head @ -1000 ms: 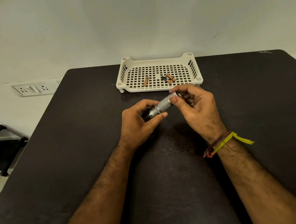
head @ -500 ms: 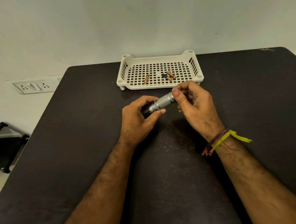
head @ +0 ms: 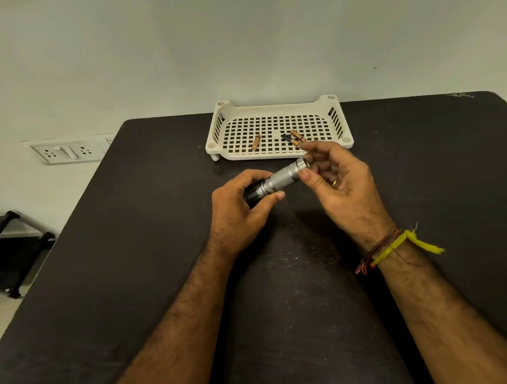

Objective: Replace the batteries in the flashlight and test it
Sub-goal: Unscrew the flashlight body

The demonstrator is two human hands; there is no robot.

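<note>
A silver flashlight point(head: 282, 179) with a black head lies slanted between both hands above the dark table point(head: 132, 257). My left hand point(head: 241, 210) wraps around the black head end. My right hand point(head: 338, 181) pinches the tail end with thumb and forefinger; whether the tail cap is on is hidden by the fingers. Behind them, a cream perforated tray point(head: 277, 114) holds one copper-coloured battery point(head: 256, 141) on the left and two batteries point(head: 295, 138) close together on the right.
The tray stands at the table's far edge against a white wall. A wall socket plate point(head: 65, 151) is left of the table. A dark stand point(head: 11, 248) sits on the floor at the far left.
My right hand's fingers have shifted along the flashlight's tail end and opened out a little. The flashlight stays held by my left hand. The view has tilted slightly.
</note>
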